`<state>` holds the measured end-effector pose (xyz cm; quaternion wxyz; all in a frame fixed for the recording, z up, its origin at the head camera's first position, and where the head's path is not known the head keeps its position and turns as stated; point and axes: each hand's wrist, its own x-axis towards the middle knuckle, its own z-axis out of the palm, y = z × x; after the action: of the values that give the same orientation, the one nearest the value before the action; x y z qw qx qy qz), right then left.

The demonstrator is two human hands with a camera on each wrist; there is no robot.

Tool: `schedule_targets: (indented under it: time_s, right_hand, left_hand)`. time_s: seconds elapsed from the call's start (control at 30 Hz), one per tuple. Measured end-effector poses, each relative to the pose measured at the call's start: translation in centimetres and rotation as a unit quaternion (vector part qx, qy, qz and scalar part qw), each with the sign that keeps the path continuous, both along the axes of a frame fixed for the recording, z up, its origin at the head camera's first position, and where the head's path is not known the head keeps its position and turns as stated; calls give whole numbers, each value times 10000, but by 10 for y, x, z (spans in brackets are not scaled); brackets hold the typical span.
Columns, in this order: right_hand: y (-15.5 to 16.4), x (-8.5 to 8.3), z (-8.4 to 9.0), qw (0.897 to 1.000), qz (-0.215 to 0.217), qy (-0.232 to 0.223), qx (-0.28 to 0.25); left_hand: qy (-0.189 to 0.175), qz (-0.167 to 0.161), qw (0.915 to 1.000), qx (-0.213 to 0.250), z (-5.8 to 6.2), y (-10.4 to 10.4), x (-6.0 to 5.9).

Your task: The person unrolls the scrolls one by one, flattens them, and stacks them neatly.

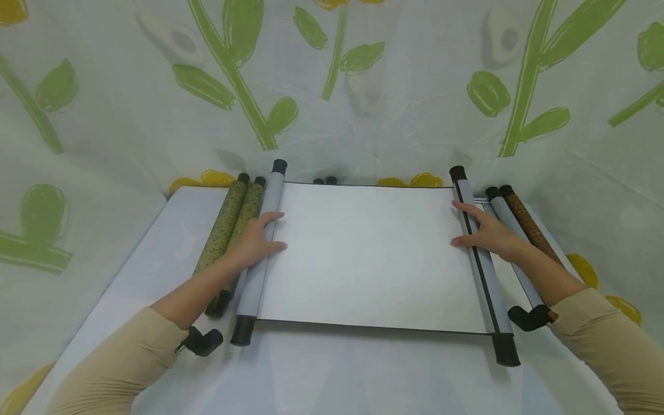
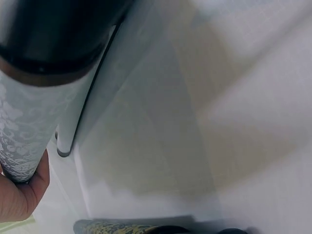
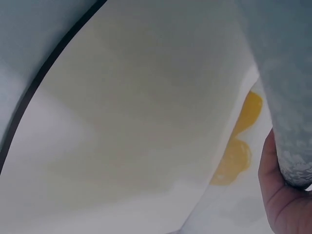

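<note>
A partly unrolled scroll lies across the table, its blank white sheet edged in black at front and back. Its left roll is pale grey with black end caps, and my left hand grips it with the thumb on the near side. On the other side, my right hand holds the right roll, which carries a dark stripe. The left wrist view shows the grey floral covering and curled fingers around the roll. In the right wrist view, a hand curls around the roll's end.
Two green-patterned rolled scrolls lie just left of the left roll, under my forearm. Right of the right roll are a grey rolled scroll and a brown one. Two dark ends show behind the sheet. A plant-printed curtain surrounds the table.
</note>
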<state>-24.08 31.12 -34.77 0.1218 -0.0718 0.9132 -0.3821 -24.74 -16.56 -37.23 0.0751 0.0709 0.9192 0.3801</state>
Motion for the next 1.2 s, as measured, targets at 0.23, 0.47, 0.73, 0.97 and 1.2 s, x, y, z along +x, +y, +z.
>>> schedule_targets:
  time_s: [0.23, 0.47, 0.73, 0.97, 1.2]
  right_hand:
    - [0, -2, 1, 10000, 28, -3, 22]
    - [5, -4, -4, 9998, 190, 66, -10]
    - [18, -7, -5, 9980, 604, -86, -156]
    - [27, -11, -5, 9969, 754, -240, 22]
    - [30, -11, -3, 9975, 476, -228, 463]
  left_hand:
    - [14, 18, 10000, -40, 0, -2, -2]
    - [28, -5, 10000, 85, 0, -6, -6]
    - [127, -43, 9999, -88, -7, -18, -10]
    - [30, -11, 9997, -223, -6, -19, -8]
    - [13, -365, 9991, -191, -6, -23, -11]
